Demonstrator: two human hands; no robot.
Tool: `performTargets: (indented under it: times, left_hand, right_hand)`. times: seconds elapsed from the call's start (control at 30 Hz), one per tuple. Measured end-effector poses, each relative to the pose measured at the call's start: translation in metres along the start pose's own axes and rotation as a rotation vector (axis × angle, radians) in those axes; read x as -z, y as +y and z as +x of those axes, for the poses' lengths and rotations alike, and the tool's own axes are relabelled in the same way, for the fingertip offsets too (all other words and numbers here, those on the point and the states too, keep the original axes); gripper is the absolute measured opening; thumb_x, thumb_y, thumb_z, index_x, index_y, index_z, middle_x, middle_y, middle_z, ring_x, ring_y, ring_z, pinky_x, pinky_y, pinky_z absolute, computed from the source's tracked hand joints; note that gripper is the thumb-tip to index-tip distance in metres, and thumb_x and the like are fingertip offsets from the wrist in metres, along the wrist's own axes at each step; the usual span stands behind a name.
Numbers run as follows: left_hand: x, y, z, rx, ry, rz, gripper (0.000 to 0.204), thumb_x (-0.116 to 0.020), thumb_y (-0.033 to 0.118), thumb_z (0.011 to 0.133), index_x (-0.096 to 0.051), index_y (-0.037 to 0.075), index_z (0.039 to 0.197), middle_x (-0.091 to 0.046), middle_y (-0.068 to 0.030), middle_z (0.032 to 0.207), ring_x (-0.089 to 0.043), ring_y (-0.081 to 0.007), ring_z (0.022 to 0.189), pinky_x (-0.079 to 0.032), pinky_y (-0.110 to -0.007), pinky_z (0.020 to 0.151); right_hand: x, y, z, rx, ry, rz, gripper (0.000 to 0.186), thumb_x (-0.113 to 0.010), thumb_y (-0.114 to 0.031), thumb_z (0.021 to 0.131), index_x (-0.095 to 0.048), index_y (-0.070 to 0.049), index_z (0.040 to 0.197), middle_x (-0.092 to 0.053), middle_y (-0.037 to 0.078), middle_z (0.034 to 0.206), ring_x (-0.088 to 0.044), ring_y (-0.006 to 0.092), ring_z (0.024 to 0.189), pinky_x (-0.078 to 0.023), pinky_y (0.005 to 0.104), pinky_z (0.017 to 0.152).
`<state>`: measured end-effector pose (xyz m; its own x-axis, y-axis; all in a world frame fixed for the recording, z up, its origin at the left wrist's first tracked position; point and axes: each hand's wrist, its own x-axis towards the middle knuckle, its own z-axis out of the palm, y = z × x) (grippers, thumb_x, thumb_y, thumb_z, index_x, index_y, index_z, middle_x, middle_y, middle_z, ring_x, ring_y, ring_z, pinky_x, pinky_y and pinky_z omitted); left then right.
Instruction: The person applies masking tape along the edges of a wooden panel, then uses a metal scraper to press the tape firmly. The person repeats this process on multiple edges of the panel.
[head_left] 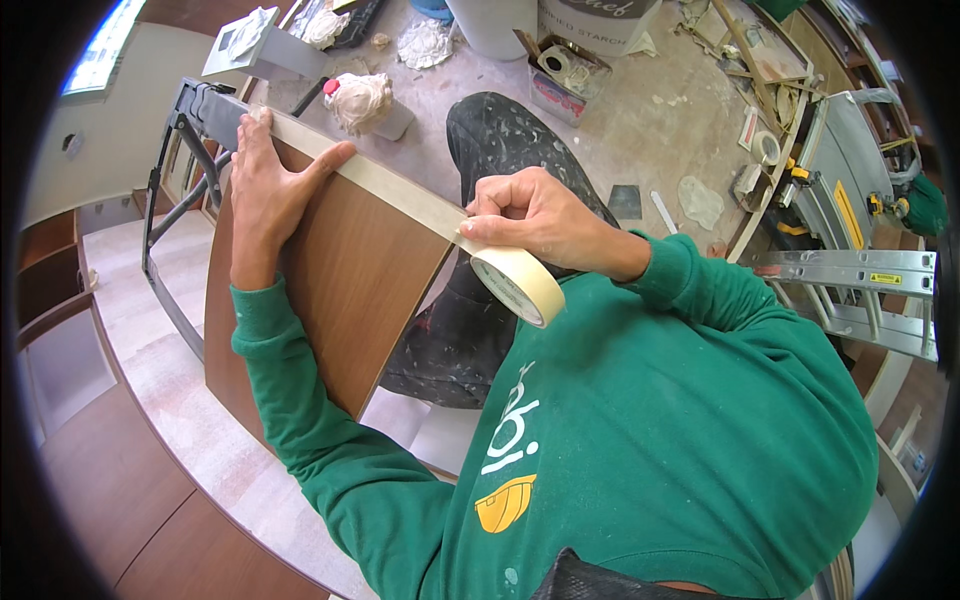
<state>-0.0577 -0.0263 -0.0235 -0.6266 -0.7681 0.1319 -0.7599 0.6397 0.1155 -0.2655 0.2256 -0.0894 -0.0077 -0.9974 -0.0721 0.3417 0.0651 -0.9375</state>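
A brown wood-grain panel [345,265] lies tilted across in front of me, with a pale strip of masking tape [385,185] along its far edge. My left hand [270,185] rests flat over that edge near its left end, fingers stretched out and thumb apart, touching the strip. At the panel's right corner my right hand [535,220] is closed, thumb and curled fingers pinching the tape by its roll. The cream masking tape roll [540,295] hangs just below this hand. The right fingertips partly hide where roll and strip meet.
Beyond the panel stand a plastic bottle [370,110] topped with a crumpled cloth, a small box [570,85] with another tape roll, and large white buckets [495,25]. A metal ladder [850,275] lies to the right. A dark folding metal frame [165,220] stands at the left.
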Motion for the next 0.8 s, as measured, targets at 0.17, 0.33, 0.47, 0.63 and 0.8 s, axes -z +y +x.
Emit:
performTargets:
  times: [0.17,0.33,0.47,0.63,0.8]
  left_hand:
    - [-0.010,-0.009,-0.005,-0.061,0.047,0.029,0.126,-0.071,0.083,0.078,-0.039,-0.010,0.157,-0.031,-0.0340,0.166,-0.027,-0.0426,0.159,-0.018,-0.053,0.129]
    - [0.000,0.039,-0.036,-0.151,0.027,0.092,0.099,-0.061,0.066,0.098,-0.040,-0.012,0.156,-0.036,-0.0335,0.164,-0.029,-0.0429,0.158,-0.021,-0.060,0.127]
    - [0.007,0.069,-0.067,-0.221,-0.017,0.021,0.109,-0.064,0.070,0.093,-0.034,-0.011,0.159,-0.033,-0.0318,0.166,-0.028,-0.0396,0.159,-0.020,-0.056,0.129]
    - [-0.002,0.023,-0.021,-0.129,-0.023,0.024,0.107,-0.059,0.072,0.096,-0.027,-0.004,0.165,-0.026,-0.0237,0.172,-0.021,-0.0332,0.162,-0.014,-0.050,0.131]
    - [-0.016,-0.054,0.035,0.103,-0.053,0.089,0.102,-0.047,0.075,0.100,-0.025,0.001,0.167,-0.023,-0.0188,0.175,-0.015,-0.0325,0.164,-0.011,-0.057,0.130]
  right_hand:
    - [0.008,0.001,0.000,0.092,-0.022,-0.227,0.027,-0.076,-0.019,0.098,-0.068,-0.002,0.080,-0.067,0.005,0.093,-0.061,0.0111,0.091,-0.047,0.0297,0.081]
    - [0.008,0.007,0.003,0.333,0.072,-0.395,0.022,-0.080,-0.023,0.093,-0.076,-0.003,0.085,-0.067,0.008,0.085,-0.062,0.0211,0.089,-0.048,0.0367,0.082]
    - [0.005,0.003,0.001,0.314,0.069,-0.401,0.021,-0.081,-0.021,0.092,-0.075,-0.003,0.085,-0.068,0.009,0.087,-0.063,0.0235,0.090,-0.049,0.0373,0.085]
    - [0.018,0.004,0.002,0.066,-0.008,-0.385,0.035,-0.080,-0.036,0.093,-0.077,-0.002,0.102,-0.069,0.005,0.100,-0.061,0.0164,0.094,-0.048,0.0339,0.086]
    - [0.018,0.005,0.000,0.021,-0.020,-0.280,0.034,-0.077,-0.032,0.097,-0.076,-0.001,0.111,-0.069,0.003,0.103,-0.061,0.0120,0.095,-0.050,0.0299,0.085]
